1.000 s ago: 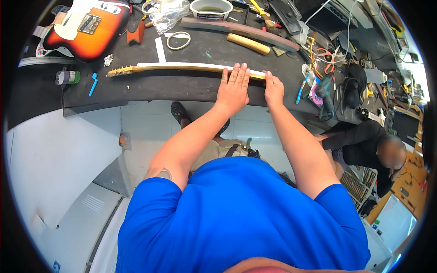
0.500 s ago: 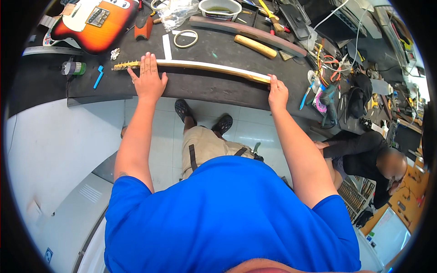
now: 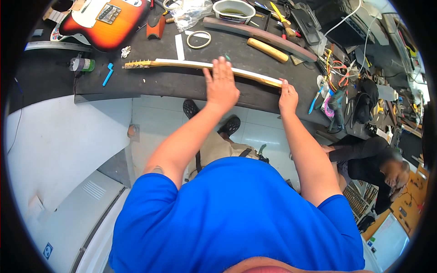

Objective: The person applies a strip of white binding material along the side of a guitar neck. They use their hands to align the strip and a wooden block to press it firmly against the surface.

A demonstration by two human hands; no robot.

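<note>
Losing part of the guitar neck [image 3: 182, 64] under the left hand [image 3: 221, 86]; strip beneath the palm not visible. Left hand [image 3: 221, 86] lying flat, fingers spread & extended, pressing down on neck mid-length, not curling round it. Right hand [image 3: 287, 96] closing on the neck's heel end near bench edge; thumb on top, other fingers tucked behind/below — looks like a pinch, underside contact can't be confirmed.

Neck lying lengthwise on dark work mat [image 3: 150, 84], headstock pointing to person's left, pale top face looking taped or masked, amber wood showing along the edge. Tuner end too small to read detail.

Getting cropped at upper rim: orange-sunburst guitar body [image 3: 104, 22] w/ white pickguard, only partly in frame. Round white bowl [image 3: 234, 9] also cut by the top edge, contents dim. Clear plastic bag [image 3: 193, 10] crinkling beside it, contents unclear.

Sitting behind the neck: thin ring of tape [image 3: 199, 39], white strip [image 3: 179, 41], round wooden dowel [image 3: 267, 49], long dark curved block [image 3: 259, 32]. Left of headstock: small blue clip [image 3: 108, 73], stubby green-capped bottle [image 3: 82, 64].

Tangling at right: coloured wires & tools [image 3: 334, 86], too cluttered to sort. Another person in black [image 3: 368, 159] crouching low right, mostly cut off by rim. Blue shirt [image 3: 236, 218] blocking most of the floor below.
</note>
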